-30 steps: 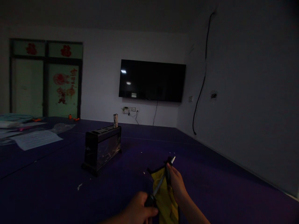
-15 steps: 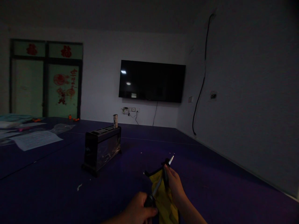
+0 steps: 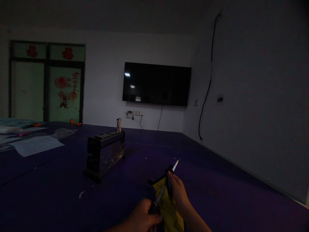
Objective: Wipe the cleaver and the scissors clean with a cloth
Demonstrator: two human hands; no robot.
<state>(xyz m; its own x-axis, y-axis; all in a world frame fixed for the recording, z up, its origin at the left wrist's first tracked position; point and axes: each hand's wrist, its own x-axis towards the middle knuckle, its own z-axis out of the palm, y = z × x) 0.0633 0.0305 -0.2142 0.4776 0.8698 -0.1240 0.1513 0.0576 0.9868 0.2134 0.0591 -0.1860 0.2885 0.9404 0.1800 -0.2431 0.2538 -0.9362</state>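
Observation:
At the lower centre of the head view, my left hand [image 3: 143,216] is closed round the dark handle of a slender, pale metal shaft [image 3: 161,194]. The shaft slants up and away to a bright tip [image 3: 176,163]; its exact kind is unclear in the dim light. My right hand [image 3: 178,189] pinches a dark part near the upper end, together with a yellow cloth [image 3: 168,211]. This cloth has black edging and hangs below the fingers, beside and behind the shaft. My palms hide part of what they hold.
A black upright box [image 3: 106,156] with a slotted top stands left of my hands, a patterned cylinder [image 3: 119,125] upright at its far end. Papers [image 3: 37,145] and clear plastic [image 3: 64,132] lie further left on the purple table [image 3: 224,180]. A white scrap [image 3: 81,194] lies nearer.
Both hands keep their grip, and the shaft and cloth have barely moved. The whole view has shifted very slightly.

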